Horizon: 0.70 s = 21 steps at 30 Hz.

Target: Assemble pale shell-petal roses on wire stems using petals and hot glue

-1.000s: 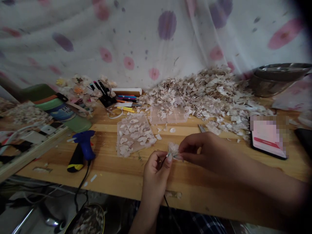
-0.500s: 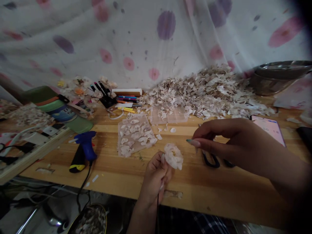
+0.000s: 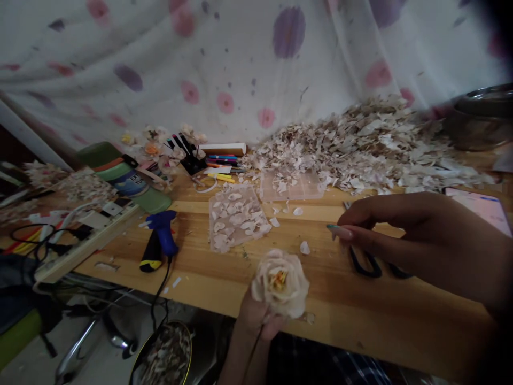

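My left hand (image 3: 256, 315) is at the table's front edge, shut on the dark wire stem of a handmade cream rose (image 3: 280, 283), whose layered petals surround a yellow-orange centre. The flower hides most of my left fingers. My right hand (image 3: 401, 240) hovers to the right over the wooden table (image 3: 352, 299), its fingers curved and nothing visible in them. Its long teal-tipped nail points left. Below it lie black-handled scissors (image 3: 366, 266). A loose pale petal (image 3: 304, 247) sits between the flower and that hand.
Two clear plastic trays (image 3: 236, 216) (image 3: 290, 184) hold pale petals behind the flower. A large petal heap (image 3: 360, 149) spreads along the back. A blue glue gun (image 3: 160, 240) lies left, beside pens in a black holder (image 3: 192, 163). A steel bowl (image 3: 481, 120) and phone (image 3: 481, 206) stand right.
My right hand has let go of the flower and moved right, uncovering the scissors. The flower now faces upward, showing its open centre. The view has shifted slightly.
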Motion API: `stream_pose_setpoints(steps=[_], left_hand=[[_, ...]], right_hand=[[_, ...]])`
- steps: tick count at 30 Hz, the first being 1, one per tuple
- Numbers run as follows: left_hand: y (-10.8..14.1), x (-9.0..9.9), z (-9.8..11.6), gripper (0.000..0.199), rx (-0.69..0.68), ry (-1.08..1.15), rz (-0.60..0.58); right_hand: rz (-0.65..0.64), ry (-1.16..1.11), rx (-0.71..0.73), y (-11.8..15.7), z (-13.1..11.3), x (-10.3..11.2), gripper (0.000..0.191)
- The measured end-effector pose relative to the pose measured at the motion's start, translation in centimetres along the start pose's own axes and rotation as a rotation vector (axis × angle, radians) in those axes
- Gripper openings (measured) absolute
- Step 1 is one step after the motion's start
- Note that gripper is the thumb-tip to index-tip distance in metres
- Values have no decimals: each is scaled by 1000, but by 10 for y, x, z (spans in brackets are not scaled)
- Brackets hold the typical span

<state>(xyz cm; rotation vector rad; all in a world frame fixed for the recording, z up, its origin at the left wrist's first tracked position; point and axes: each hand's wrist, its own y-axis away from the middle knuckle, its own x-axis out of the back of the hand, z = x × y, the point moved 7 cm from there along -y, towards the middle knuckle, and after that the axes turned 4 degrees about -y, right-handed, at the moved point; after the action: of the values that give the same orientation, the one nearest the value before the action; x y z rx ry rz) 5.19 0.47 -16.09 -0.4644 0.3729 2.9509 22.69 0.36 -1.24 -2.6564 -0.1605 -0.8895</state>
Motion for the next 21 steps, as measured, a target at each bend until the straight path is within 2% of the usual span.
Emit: stream_pose_setpoints(steps=[3,5,6,9,12,17,21], left_hand=[[-2,13,13,43,-136,-10,188],[-1,21,25,36,-243,-120,339],[0,23,29,34,-271,-171,375],[2,19,31,32,-280,-249,369],[4,15,29,29,-264,-272,374],[5,8,29,22,-280,-289,390],[3,7,26,25,-244,-288,344]], right_hand=[[-75,-18,-8,-1,1,-14,30],[-135,-36,-9,-1,3,-29,24],[-149,-43,-6,-1,5,-36,21],[-149,-34,-23,-2,17,-53,12],[-163,-21,-44,-3,27,-65,11],[-197,-13,40,-3,22,-70,13],[-186,16,45,-5,23,-71,15]])
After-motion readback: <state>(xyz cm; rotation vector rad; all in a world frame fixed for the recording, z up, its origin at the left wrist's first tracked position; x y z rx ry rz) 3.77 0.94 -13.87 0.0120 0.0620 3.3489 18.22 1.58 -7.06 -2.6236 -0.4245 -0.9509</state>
